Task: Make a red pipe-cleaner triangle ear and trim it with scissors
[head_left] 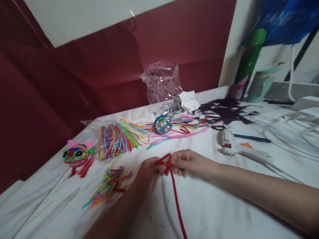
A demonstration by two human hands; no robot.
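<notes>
Two hands, left (149, 172) and right (189, 163), grip pinched on red pipe cleaner (174, 189) loop above worktop (224, 205); blue bag (281, 20) lettering unreadable.

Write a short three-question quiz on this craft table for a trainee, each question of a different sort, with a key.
1. True or false: both hands pinch the red pipe cleaner at its bent top.
2. Which thing lies nearest the right hand? A) glue gun B) pink cat face C) green can
3. Fill in: the loose short colored strips lie to the ___ of the left hand.

Key
1. True: both hands close on the loop.
2. A
3. left
</notes>
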